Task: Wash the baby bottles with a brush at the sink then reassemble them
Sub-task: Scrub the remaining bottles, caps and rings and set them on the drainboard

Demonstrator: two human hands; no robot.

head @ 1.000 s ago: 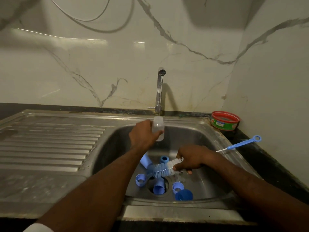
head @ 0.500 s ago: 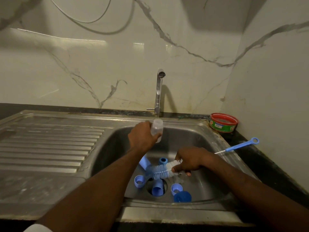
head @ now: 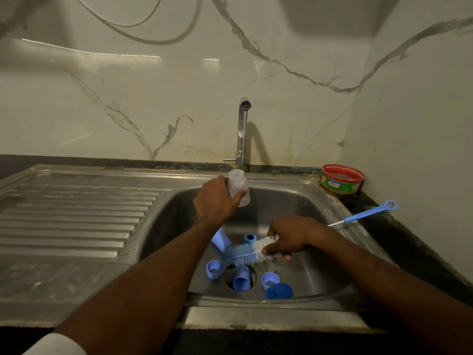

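My left hand point(head: 216, 201) grips a clear baby bottle point(head: 239, 187), held upright under the tap point(head: 242, 134), where a thin stream of water runs. My right hand point(head: 290, 238) holds a blue-and-white bottle brush point(head: 249, 253) low in the sink basin point(head: 320, 267), bristles pointing left. Several blue bottle parts lie on the basin floor: a collar point(head: 213, 269), a cap point(head: 242, 279) over the drain, a ring point(head: 270, 279), a dark blue cap point(head: 279, 291) and another ring point(head: 250, 238).
A ribbed steel drainboard point(head: 76, 216) stretches to the left of the basin. A red-rimmed green tub point(head: 341, 179) stands in the back right corner. A thin blue nipple brush point(head: 366, 213) lies on the dark counter right of the sink. Marble walls close in behind and right.
The left hand has lifted the clear bottle slightly toward the tap's outlet. The right hand with the brush has stayed in place.
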